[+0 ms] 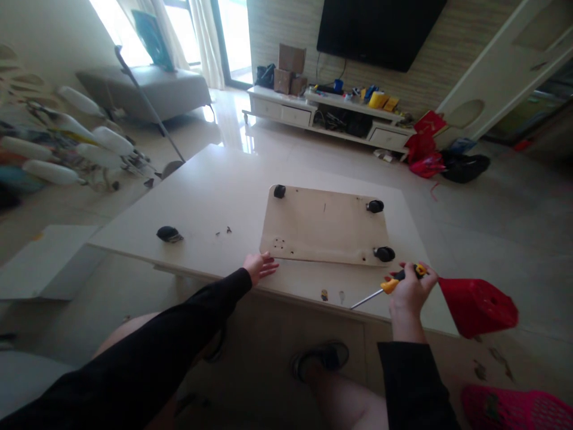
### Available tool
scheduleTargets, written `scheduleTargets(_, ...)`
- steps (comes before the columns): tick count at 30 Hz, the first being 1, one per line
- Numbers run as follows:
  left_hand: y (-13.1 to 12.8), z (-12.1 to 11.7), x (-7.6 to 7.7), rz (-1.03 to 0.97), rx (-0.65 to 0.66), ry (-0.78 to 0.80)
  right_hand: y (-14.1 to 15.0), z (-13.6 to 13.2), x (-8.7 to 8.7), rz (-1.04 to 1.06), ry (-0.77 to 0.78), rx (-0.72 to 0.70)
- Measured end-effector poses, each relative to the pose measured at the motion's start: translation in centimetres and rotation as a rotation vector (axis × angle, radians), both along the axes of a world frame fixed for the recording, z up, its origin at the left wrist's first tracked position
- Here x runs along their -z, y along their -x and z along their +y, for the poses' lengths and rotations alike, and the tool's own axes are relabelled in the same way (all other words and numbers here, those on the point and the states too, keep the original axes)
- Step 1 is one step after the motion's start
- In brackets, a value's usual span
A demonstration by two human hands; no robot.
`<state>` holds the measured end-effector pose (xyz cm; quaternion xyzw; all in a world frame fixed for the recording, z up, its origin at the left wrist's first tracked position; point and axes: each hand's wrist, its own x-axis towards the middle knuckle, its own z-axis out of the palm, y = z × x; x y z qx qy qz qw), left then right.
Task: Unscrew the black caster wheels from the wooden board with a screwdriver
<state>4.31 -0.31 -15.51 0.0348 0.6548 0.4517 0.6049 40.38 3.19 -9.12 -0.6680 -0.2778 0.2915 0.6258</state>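
Note:
A wooden board (326, 227) with rounded corners lies flat on the white table, black caster wheels (375, 206) on three of its corners. Its near left corner has no wheel, only a group of small holes. My left hand (260, 267) is at that corner, fingers stretched out; whether they touch the board's edge I cannot tell. In my right hand (409, 289) is a screwdriver (388, 285) with a yellow and black handle, its shaft pointing left and down toward the table's front edge. A loose caster wheel (168, 233) lies on the left of the table, with small screws (228, 229) near it.
Two small metal pieces (324, 295) lie near the front edge of the white table (224, 185). A red container (481, 304) is at the right end. A pink basket (505, 409) stands on the floor at lower right. Behind is a TV cabinet (286, 114).

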Motion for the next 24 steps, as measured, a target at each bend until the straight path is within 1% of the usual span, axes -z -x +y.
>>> scheduleTargets(3, 1.4, 1.0, -0.4, 0.021, -0.015, -0.004, -2.5, 0.2, 0.8, 0.040, 0.143, 0.030)
scheduleTargets(5, 2.1, 1.6, -0.6, 0.033, -0.023, -0.011, -3.3, 0.4, 1.5, 0.047, 0.216, 0.016)
scheduleTargets(7, 2.4, 1.8, -0.7, 0.040, -0.027, -0.021, -3.4, 0.6, 2.4, 0.061, 0.285, -0.013)
scheduleTargets(9, 2.4, 1.8, -0.9, 0.037, -0.030, -0.033, -2.8, 0.9, 3.4, 0.074, 0.334, -0.044)
scheduleTargets(11, 2.2, 1.8, -1.1, 0.024, -0.038, -0.043, -2.2, 1.3, 4.3, 0.086, 0.362, -0.076)
scheduleTargets(13, 2.0, 1.7, -1.3, 0.005, -0.053, -0.045, -1.9, 1.7, 4.7, 0.087, 0.375, -0.086)
scheduleTargets(17, 2.2, 1.7, -1.9, -0.048, -0.081, -0.041, -2.9, 1.9, 4.8, 0.038, 0.385, -0.017)
scheduleTargets(22, 2.5, 1.7, -2.4, -0.114, -0.120, -0.046, -3.4, 1.7, 5.5, 0.047, 0.420, -0.093)
scheduleTargets(24, 2.4, 1.7, -2.5, -0.139, -0.131, -0.049, -3.2, 1.7, 5.9, 0.033, 0.414, -0.090)
